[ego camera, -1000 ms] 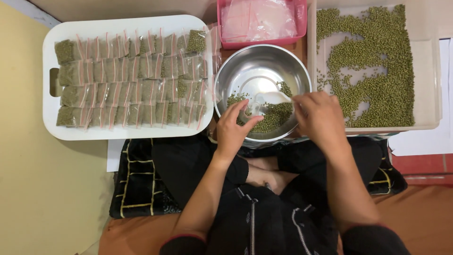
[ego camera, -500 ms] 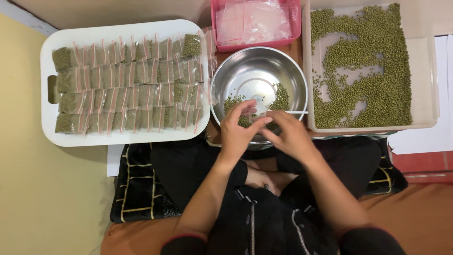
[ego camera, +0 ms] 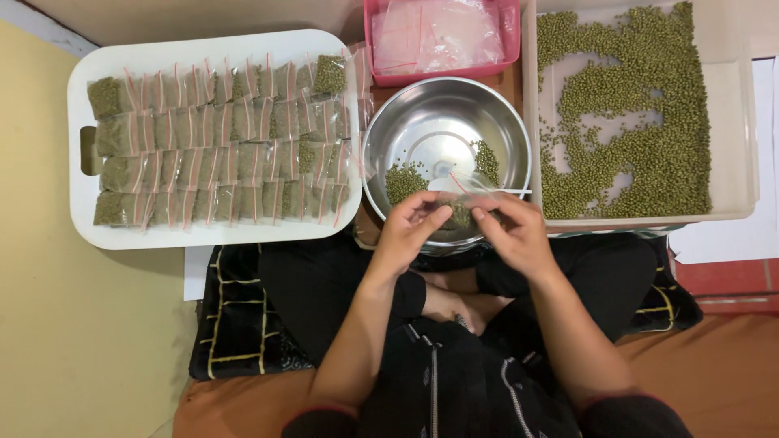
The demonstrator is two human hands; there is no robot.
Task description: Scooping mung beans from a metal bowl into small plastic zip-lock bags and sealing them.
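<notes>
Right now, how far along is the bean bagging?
Done: four rows of filled small bags crowd the white tray. In hand: left hand and right hand together hold one clear bag of green beans over the steel bowl. Left: many loose beans in the beige tray, empty bags in the pink basket.

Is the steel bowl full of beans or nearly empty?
Nearly empty. The steel bowl shows mostly bare shiny bottom, with only two small patches of green beans near the side closest to the hands.
</notes>
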